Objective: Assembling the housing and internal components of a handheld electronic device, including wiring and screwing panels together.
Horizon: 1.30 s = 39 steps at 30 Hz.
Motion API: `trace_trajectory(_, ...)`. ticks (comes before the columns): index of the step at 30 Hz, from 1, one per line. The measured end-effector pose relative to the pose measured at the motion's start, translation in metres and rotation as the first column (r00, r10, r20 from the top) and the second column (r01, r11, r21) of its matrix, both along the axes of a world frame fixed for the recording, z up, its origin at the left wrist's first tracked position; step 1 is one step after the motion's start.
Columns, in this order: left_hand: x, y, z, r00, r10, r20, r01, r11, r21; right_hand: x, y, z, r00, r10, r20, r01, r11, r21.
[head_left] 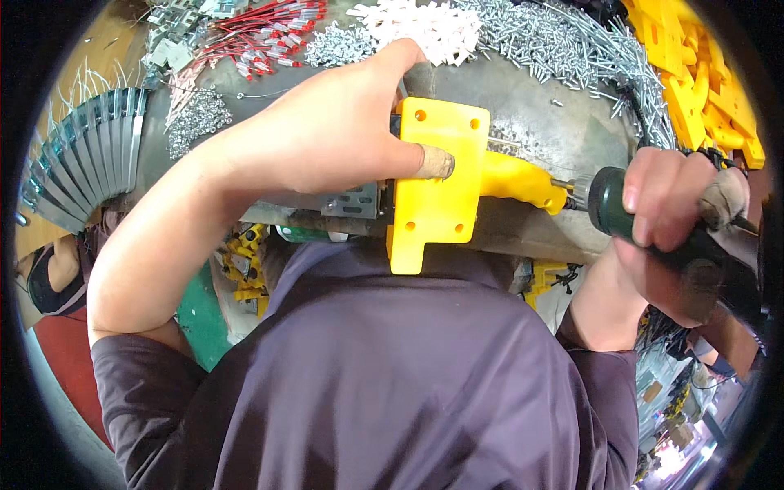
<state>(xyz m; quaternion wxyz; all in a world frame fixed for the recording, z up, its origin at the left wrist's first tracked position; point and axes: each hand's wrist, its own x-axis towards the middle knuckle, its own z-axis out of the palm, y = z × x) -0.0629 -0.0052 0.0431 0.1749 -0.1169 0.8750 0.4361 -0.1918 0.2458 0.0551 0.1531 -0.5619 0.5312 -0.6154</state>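
A yellow plastic tool housing (442, 204) with a rounded handle is held over the bench's near edge by my left hand (347, 131). That hand is closed on it, its taped thumb pressed on the flat face; the other fingers are partly hidden behind. My right hand (668, 196), tape on a finger too, wraps around a dark green and black power screwdriver (610, 204). The screwdriver lies nearly level, its metal nose pointing left at the end of the yellow handle. Whether the bit touches a screw there is too small to tell.
Piles of screws (543, 49), white pieces (429, 31), red-wired parts (273, 33) and small metal pieces (198, 118) line the metal bench's far side. Yellow plastic parts (694, 82) are heaped at right. Metal strips (94, 167) fan out left, near another person's arm (64, 265).
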Motion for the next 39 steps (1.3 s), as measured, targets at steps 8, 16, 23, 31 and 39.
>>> trace_trajectory(8, 0.004, -0.005, -0.014, 0.990, -0.007, -0.143, 0.018, 0.997, 0.076, 0.001, -0.014, 0.004, 0.964, 0.121, 0.236, -0.108, 0.992, -0.068)
trace_trajectory(16, 0.004, -0.018, -0.034, 0.941, 0.035, -0.337, 0.059, 0.962, 0.266, 0.029, -0.009, 0.017, 0.923, 0.202, 0.328, -0.132, 0.966, -0.222)
trace_trajectory(23, -0.004, -0.030, -0.029, 0.980, -0.044, -0.196, 0.086, 0.973, 0.214, 0.041, -0.010, 0.013, 0.981, 0.016, 0.191, 0.023, 0.980, -0.197)
trace_trajectory(31, -0.009, -0.031, -0.036, 0.936, -0.064, -0.347, 0.122, 0.981, 0.148, 0.063, -0.032, 0.003, 0.997, -0.019, 0.069, 0.029, 0.987, -0.155)
trace_trajectory(39, -0.003, -0.026, -0.014, 0.957, -0.110, -0.268, 0.127, 0.991, 0.049, 0.078, -0.040, 0.013, 0.978, -0.164, 0.128, 0.184, 0.970, -0.161)
